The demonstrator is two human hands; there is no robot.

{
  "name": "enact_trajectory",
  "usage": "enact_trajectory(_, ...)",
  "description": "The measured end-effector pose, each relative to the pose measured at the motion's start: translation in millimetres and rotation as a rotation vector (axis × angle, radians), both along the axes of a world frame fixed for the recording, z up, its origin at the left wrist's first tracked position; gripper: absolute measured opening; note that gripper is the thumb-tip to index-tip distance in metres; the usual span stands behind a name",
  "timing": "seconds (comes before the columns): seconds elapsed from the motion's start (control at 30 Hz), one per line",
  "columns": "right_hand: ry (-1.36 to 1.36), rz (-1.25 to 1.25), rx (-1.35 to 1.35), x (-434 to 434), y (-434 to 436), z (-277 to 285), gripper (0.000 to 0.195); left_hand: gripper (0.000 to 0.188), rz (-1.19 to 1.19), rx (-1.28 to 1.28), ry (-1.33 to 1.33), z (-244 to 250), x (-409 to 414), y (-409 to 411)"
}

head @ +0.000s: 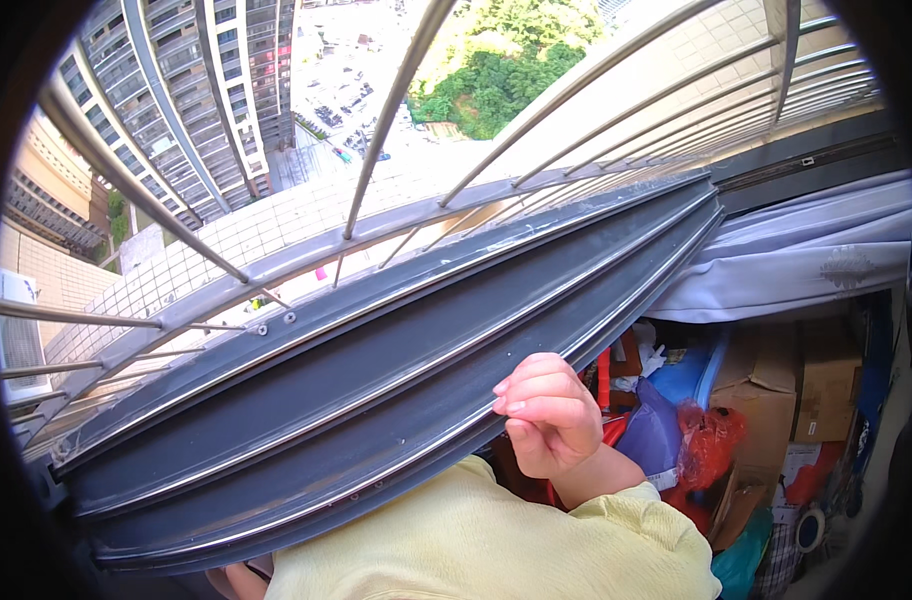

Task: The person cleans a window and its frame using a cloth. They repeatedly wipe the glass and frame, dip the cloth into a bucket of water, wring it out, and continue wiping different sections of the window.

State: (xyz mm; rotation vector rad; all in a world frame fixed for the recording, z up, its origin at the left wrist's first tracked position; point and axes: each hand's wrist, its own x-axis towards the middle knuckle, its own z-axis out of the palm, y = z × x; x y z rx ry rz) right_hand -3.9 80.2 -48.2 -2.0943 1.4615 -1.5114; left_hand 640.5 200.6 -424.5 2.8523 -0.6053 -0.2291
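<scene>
My right hand [549, 416] is raised over the inner edge of a dark metal sliding-window track [336, 352]. Its fingers are loosely curled and nothing shows in the grasp. Whether the fingertips touch the track is hard to tell. The track slants across the view, with bright raised rails [396, 381] along its length and bits of dirt on it. Two screws [276, 324] show on its outer edge. My left hand is out of view; just a bit of the left arm [244, 581] appears below the track.
Beyond the track stands a metal safety-bar cage [384, 124], high above a street and buildings. A light curtain [793, 262] hangs at the right. Below it are cardboard boxes [760, 375], a purple bag [651, 427] and red plastic bags [707, 442].
</scene>
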Motion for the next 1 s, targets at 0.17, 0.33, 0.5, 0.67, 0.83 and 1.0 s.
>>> enact_trajectory(0.17, 0.088, 0.013, -0.038, 2.5, 0.3, -4.0, 0.025, 0.065, -0.022, 0.041, -0.013, 2.3, -20.1, -14.1)
enact_trajectory(0.33, 0.028, 0.053, -0.077, 1.5, -1.2, -5.0, 0.021, 0.065, -0.031, 0.029, -0.013, 4.2, -33.0, -21.4)
enact_trajectory(0.5, -0.067, 0.127, -0.110, -3.3, -2.1, -4.4, 0.020, 0.065, -0.024, -0.015, -0.008, 13.0, -45.4, -8.3)
enact_trajectory(0.67, -0.134, 0.253, -0.111, -6.2, -3.4, -6.2, 0.023, 0.066, 0.026, -0.067, -0.003, 33.2, -52.3, 34.2)
enact_trajectory(0.83, -0.111, 0.341, -0.073, -12.5, -4.8, -1.8, 0.020, 0.066, 0.139, -0.157, 0.070, 81.8, -53.9, 103.6)
enact_trajectory(1.0, -0.104, 0.367, 0.040, 0.0, 1.0, 4.9, 0.012, 0.050, 0.304, -0.277, -0.044, 109.2, -70.7, 154.0)
